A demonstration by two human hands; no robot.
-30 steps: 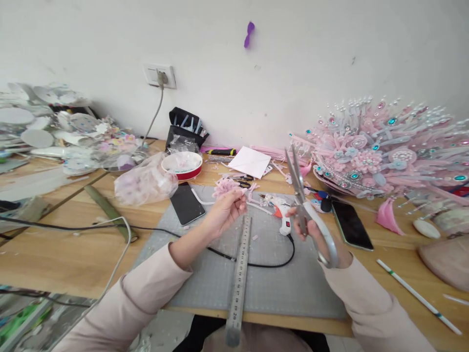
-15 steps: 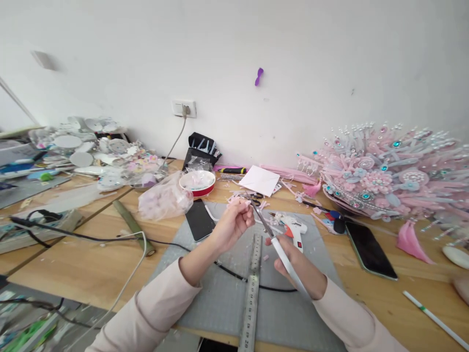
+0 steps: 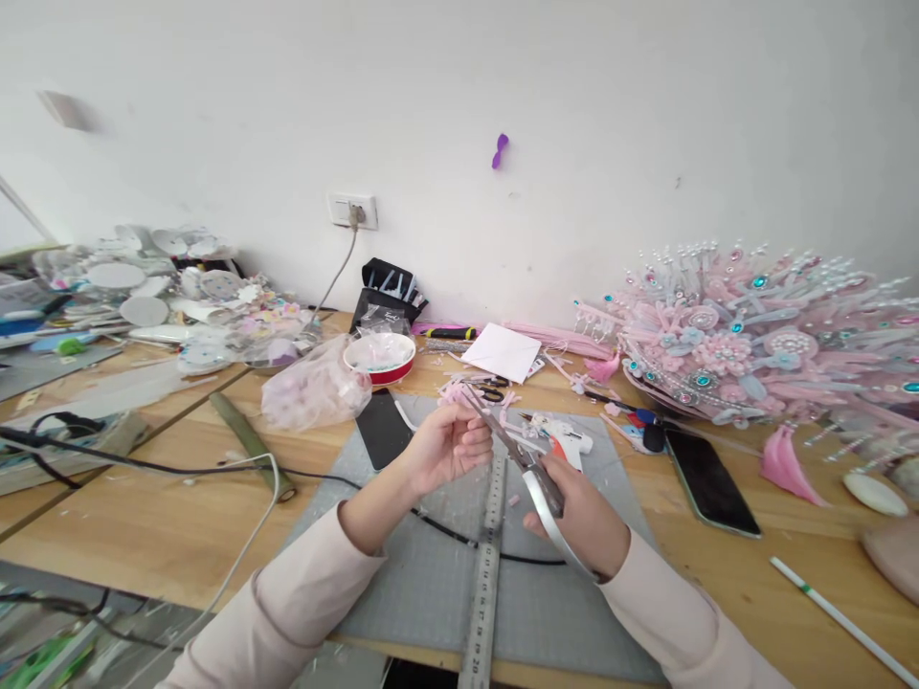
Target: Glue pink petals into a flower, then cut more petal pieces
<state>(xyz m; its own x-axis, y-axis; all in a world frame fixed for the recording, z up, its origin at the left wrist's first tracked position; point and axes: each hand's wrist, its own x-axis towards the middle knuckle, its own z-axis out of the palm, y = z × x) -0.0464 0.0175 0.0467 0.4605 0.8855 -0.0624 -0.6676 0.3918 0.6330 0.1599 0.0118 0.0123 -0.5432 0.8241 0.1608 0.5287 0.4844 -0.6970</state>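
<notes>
My right hand (image 3: pixel 585 517) is wrapped round the white handles of a pair of scissors (image 3: pixel 515 448). Their metal blades point up and left, passing close by the fingers of my left hand (image 3: pixel 452 445). That left hand is closed in a pinch over the cutting mat (image 3: pixel 574 603); whatever lies between its fingertips is too small or too hidden to tell. Just behind it are pink fuzzy pieces (image 3: pixel 456 391). A steel ruler (image 3: pixel 482 584) runs along the mat below both hands, and a small pink scrap (image 3: pixel 513 500) lies beside it.
A glue gun (image 3: pixel 571 442) rests behind my right hand. Phones (image 3: pixel 707 483) lie either side of the mat. A red-rimmed bowl (image 3: pixel 380 359) and a plastic bag (image 3: pixel 316 383) are at back left. Pink beaded ornaments (image 3: pixel 725 354) crowd the right. A black cable (image 3: pixel 445 534) crosses the mat.
The scissors have tilted further left, and their blades now reach past my left fingers. My left hand has lowered slightly and turned. The whole view has shifted a little.
</notes>
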